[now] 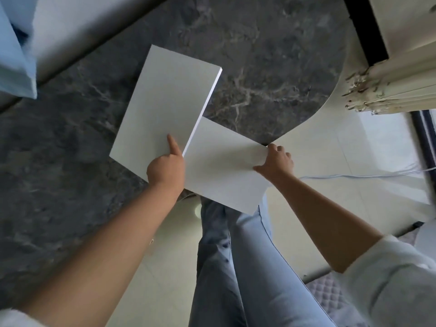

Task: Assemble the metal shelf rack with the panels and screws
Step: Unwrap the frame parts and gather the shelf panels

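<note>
Joining step. Left hand (165,168) grips long panel (162,100) at near corner, index finger straight; right hand (277,161) pinches short panel (219,161), butted alongside over table (259,55) edge. Next: square edges; no screws visible.

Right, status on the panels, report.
Left hand index pressing long panel. Right hand gripping short panel corner. Panels meet at an edge; no screws visible.

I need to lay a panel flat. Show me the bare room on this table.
The widest bare marble lies left of the far panel. Another patch lies right of it, up to the round rim of the table. It is crowded at the near edge, where the near panel, the left hand and the right hand meet.
</note>
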A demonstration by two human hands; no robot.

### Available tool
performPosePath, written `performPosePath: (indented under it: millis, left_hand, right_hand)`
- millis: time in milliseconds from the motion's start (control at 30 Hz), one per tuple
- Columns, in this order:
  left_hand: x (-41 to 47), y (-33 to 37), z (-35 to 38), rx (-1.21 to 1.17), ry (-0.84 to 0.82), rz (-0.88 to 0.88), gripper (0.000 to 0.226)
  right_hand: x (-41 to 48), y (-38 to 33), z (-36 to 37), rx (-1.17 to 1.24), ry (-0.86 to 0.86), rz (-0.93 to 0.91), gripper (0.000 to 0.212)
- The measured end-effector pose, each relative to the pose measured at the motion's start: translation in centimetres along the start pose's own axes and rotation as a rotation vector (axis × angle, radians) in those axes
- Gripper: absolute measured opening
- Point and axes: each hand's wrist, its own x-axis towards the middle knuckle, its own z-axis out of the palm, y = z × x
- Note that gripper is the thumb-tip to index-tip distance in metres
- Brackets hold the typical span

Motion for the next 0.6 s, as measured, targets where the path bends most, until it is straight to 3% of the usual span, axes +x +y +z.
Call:
performPosePath:
  millis: [267,467,600]
  left_hand:
    - [-1.5,0.5,-0.5,-0.196,-0.014,-0.179,0.069]
    - [-4.6,1.0,-3.1,-0.302,0.032,-0.246,0.054]
    - [-7.9,0.8,-4.7,-0.483,0.054,-0.402,0.041]
  right_hand:
    - [0.3,-0.1,-2.5,-0.429,-0.081,-0.322,0.072]
    - [-1.1,-0.3,-6.5,-0.404,-0.206,-0.58,0.054]
    - [-4.2,-1.7,-9.6,-0.356,-0.277,-0.682,0.038]
